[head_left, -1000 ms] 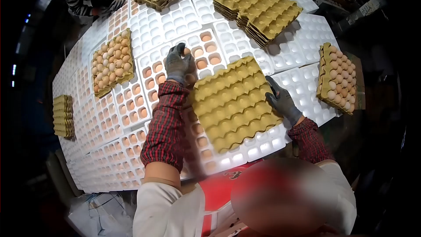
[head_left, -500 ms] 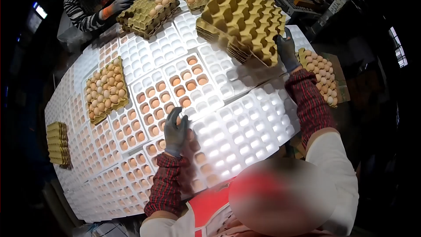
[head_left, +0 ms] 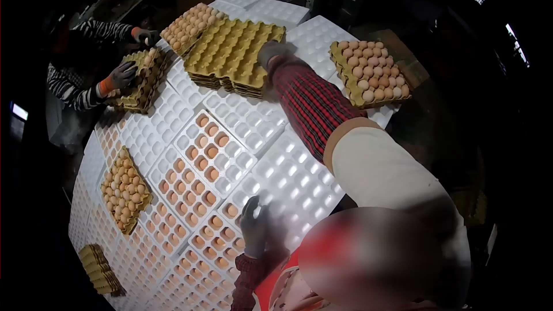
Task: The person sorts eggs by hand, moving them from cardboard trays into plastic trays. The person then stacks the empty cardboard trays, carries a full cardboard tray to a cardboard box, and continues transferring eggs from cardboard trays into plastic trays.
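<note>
My right hand [head_left: 272, 52], in a grey glove, grips the right edge of a stack of yellowish pulp egg trays [head_left: 230, 52]. The top tray holds no eggs, and the stack lies flat on the white foam egg trays; my fingertips are partly hidden. Nearer my body, my left hand [head_left: 253, 227], also gloved, hovers low over the foam with thumb and fingers apart and nothing visible in them. Beside it, a foam tray [head_left: 222, 239] has brown eggs in its pockets. Another partly filled foam tray [head_left: 216, 150] lies between my left hand and the stack.
Full egg trays stand at the right [head_left: 374, 72], the back [head_left: 190, 26] and the left [head_left: 125, 190]. A small stack of pulp trays [head_left: 101, 270] sits at the near left. Across the table, a co-worker's gloved hands [head_left: 118, 78] work at another tray stack [head_left: 138, 92].
The pulp tray stack has gone from raised and tilted to lying flat, with my right hand still at its edge. My view has shifted. The co-worker's hand has moved onto their stack.
</note>
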Demonstrator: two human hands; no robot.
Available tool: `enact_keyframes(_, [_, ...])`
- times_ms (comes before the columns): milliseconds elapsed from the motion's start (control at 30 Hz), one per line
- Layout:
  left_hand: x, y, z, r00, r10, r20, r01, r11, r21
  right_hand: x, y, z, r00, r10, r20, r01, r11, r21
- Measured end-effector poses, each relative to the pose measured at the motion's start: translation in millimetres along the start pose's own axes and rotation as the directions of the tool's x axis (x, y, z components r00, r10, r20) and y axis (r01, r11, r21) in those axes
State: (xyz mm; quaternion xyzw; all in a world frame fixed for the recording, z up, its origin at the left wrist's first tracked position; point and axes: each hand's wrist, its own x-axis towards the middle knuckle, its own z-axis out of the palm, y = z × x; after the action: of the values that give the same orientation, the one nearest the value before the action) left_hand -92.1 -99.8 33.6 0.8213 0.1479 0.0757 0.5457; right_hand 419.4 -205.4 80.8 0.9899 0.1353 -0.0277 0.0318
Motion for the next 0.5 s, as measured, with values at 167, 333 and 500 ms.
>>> enact_keyframes(167, [53, 45, 83, 0.981, -0.054, 0.186, 0.097, 0.968, -0.23, -48, 67, 29, 0.98, -0.033, -0.194, 0.176, 0.593, 0.786])
enact_keyframes(333, [121, 77, 191, 0.816, 0.019, 0.577, 0.384, 0.729, -0.567, -129, 264, 30, 0.958, 0.117, -0.262, 0.093, 0.738, 0.668])
enact_keyframes(500, [146, 117, 362, 0.27, 0.177, 0.946, 0.962, -0.02, -0.271, -41, 437, 68, 0.955, -0.044, -0.294, 0.088, 0.987, 0.138])
